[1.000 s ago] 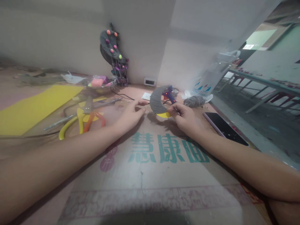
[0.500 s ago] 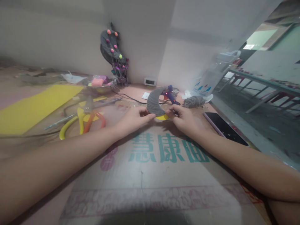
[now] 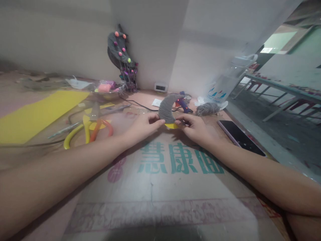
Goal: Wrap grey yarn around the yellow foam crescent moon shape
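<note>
A crescent shape (image 3: 167,108) wrapped in grey yarn, with its bare yellow tip low down, stands upright between my two hands over a cardboard sheet (image 3: 160,180) with green lettering. My left hand (image 3: 142,126) pinches the crescent's lower left edge with closed fingers. My right hand (image 3: 197,127) pinches the yellow tip from the right, fingers closed too. A ball of grey yarn (image 3: 208,108) lies just behind my right hand, beside a blue glue gun (image 3: 183,103) with a red light.
Yellow and orange handled scissors (image 3: 86,132) and a yellow sheet (image 3: 32,113) lie at the left. A dark phone (image 3: 239,136) rests at the right. A finished grey crescent with coloured pompoms (image 3: 120,55) leans in the wall corner, near a bowl of bright bits (image 3: 106,88).
My left hand came in from the left and took hold of the crescent. Both hands drew the crescent slightly toward the middle and it now stands more upright.
</note>
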`<state>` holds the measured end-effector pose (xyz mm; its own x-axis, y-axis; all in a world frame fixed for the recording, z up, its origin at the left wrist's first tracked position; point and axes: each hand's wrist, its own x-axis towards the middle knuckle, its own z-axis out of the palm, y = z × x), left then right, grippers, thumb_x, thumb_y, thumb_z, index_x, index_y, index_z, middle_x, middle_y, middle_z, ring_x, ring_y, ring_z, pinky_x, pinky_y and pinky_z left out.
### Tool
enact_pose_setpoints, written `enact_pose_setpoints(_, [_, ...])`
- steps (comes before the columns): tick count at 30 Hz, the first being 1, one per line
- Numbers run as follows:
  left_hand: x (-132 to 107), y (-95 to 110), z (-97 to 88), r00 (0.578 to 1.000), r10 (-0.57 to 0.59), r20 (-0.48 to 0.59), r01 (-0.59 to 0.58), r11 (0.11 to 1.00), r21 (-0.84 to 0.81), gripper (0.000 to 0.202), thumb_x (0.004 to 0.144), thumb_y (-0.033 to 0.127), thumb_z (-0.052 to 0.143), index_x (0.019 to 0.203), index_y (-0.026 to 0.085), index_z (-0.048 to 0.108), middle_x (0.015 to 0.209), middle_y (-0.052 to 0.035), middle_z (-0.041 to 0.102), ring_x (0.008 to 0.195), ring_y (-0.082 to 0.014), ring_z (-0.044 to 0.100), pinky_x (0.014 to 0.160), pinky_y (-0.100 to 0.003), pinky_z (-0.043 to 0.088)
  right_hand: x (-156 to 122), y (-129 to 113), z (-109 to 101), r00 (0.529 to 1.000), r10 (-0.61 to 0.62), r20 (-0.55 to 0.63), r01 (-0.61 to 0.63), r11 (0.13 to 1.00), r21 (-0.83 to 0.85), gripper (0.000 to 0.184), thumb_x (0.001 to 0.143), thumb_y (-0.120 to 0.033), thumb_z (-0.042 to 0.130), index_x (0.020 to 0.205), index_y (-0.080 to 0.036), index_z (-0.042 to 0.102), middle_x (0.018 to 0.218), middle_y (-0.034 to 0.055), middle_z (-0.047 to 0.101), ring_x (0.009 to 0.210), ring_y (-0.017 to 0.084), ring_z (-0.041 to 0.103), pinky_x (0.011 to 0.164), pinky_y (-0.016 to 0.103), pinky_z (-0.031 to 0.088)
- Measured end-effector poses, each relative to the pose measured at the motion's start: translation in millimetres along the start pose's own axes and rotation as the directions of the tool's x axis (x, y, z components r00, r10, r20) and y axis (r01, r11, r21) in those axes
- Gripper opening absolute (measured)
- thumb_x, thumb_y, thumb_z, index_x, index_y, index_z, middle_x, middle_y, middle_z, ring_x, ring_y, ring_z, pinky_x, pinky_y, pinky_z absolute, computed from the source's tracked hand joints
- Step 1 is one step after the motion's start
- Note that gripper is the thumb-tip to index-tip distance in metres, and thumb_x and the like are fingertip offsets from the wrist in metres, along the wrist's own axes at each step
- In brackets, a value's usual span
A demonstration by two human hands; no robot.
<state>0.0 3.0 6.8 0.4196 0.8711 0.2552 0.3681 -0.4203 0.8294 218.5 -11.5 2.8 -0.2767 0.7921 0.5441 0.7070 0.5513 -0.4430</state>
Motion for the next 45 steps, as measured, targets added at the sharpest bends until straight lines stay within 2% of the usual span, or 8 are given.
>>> enact_pose_setpoints(4, [-0.4, 0.8, 0.5, 1.0, 0.025, 0.012, -0.025, 0.999, -0.042, 0.022, 0.085, 0.035, 0.057, 0.086, 0.017, 0.07, 0.086, -0.0023, 0.072, 0.076, -0.0169, 0.061, 0.071, -0.027, 0.046, 0.0, 0.6, 0.6, 0.998, -0.055, 0.008, 0.055, 0.998, -0.023, 0.018, 0.082, -0.025, 0.058, 0.089, -0.018, 0.074, 0.083, 0.0053, 0.074, 0.067, 0.016, 0.062, 0.061, 0.026, 0.044])
enact_pose_setpoints(10, [1.3, -4.4, 0.9, 0.998, 0.055, 0.022, -0.054, 0.998, -0.034, 0.027, 0.087, 0.033, 0.052, 0.093, 0.017, 0.072, 0.094, -0.003, 0.075, 0.086, -0.0194, 0.066, 0.08, -0.029, 0.049, -0.3, 3.4, 1.4, 0.998, -0.066, 0.012, 0.066, 0.997, -0.026, 0.019, 0.083, -0.025, 0.058, 0.09, -0.018, 0.074, 0.085, 0.0056, 0.075, 0.069, 0.016, 0.063, 0.063, 0.026, 0.045])
enact_pose_setpoints(17, [2.4, -5.4, 1.9, 0.998, 0.062, 0.004, -0.062, 0.997, -0.044, 0.025, 0.083, 0.029, 0.052, 0.089, 0.018, 0.074, 0.089, -0.0025, 0.075, 0.086, -0.0201, 0.066, 0.084, -0.031, 0.05, -0.4, 3.6, 1.6, 0.996, -0.092, 0.014, 0.092, 0.995, -0.03, 0.018, 0.084, -0.024, 0.057, 0.089, -0.018, 0.074, 0.082, 0.0048, 0.074, 0.067, 0.016, 0.062, 0.063, 0.026, 0.045])
enact_pose_setpoints(21, [2.1, -3.6, 1.7, 0.999, 0.045, 0.007, -0.044, 0.998, -0.036, 0.025, 0.082, 0.027, 0.052, 0.089, 0.018, 0.074, 0.092, -0.0029, 0.075, 0.09, -0.0218, 0.066, 0.087, -0.033, 0.051, -0.2, 4.0, 1.8, 0.995, -0.096, 0.03, 0.097, 0.995, -0.037, 0.017, 0.084, -0.023, 0.058, 0.088, -0.02, 0.074, 0.082, 0.0044, 0.073, 0.067, 0.016, 0.062, 0.063, 0.026, 0.045])
enact_pose_setpoints(27, [1.5, -3.2, 1.0, 0.999, 0.038, 0.011, -0.038, 0.999, -0.002, 0.025, 0.08, 0.025, 0.051, 0.086, 0.017, 0.074, 0.089, -0.0031, 0.075, 0.087, -0.0214, 0.067, 0.085, -0.031, 0.051, -0.7, 5.3, 1.9, 0.991, -0.131, 0.035, 0.132, 0.991, -0.038, 0.018, 0.082, -0.018, 0.057, 0.089, -0.019, 0.073, 0.082, 0.0045, 0.073, 0.067, 0.016, 0.062, 0.063, 0.027, 0.045])
enact_pose_setpoints(33, [3.2, -6.3, 1.8, 0.999, 0.042, 0.03, -0.041, 0.999, -0.016, 0.032, 0.08, 0.023, 0.048, 0.095, 0.018, 0.075, 0.094, -0.0022, 0.076, 0.093, -0.0227, 0.067, 0.09, -0.033, 0.051, -1.5, 5.0, 1.8, 0.993, -0.11, 0.044, 0.112, 0.993, -0.033, 0.018, 0.081, -0.017, 0.057, 0.089, -0.019, 0.073, 0.083, 0.0045, 0.073, 0.068, 0.017, 0.062, 0.065, 0.028, 0.046])
enact_pose_setpoints(39, [3.1, -5.4, 1.8, 0.998, 0.057, 0.038, -0.053, 0.994, -0.099, 0.031, 0.079, 0.022, 0.047, 0.095, 0.018, 0.074, 0.098, -0.0013, 0.075, 0.097, -0.0214, 0.066, 0.092, -0.03, 0.049, -0.9, 3.8, 1.7, 0.994, -0.102, 0.037, 0.103, 0.994, -0.044, 0.018, 0.082, -0.018, 0.057, 0.089, -0.019, 0.073, 0.082, 0.0042, 0.074, 0.066, 0.016, 0.061, 0.062, 0.027, 0.045])
enact_pose_setpoints(45, [1.1, -2.3, 1.7, 0.999, 0.042, 0.023, -0.041, 0.999, -0.036, 0.025, 0.086, 0.034, 0.055, 0.088, 0.017, 0.072, 0.091, -0.0031, 0.075, 0.086, -0.0203, 0.065, 0.081, -0.029, 0.05, -0.4, 2.3, 0.9, 0.996, -0.085, 0.034, 0.087, 0.995, -0.057, 0.017, 0.084, -0.022, 0.057, 0.089, -0.019, 0.073, 0.082, 0.0042, 0.074, 0.069, 0.017, 0.063, 0.065, 0.027, 0.046])
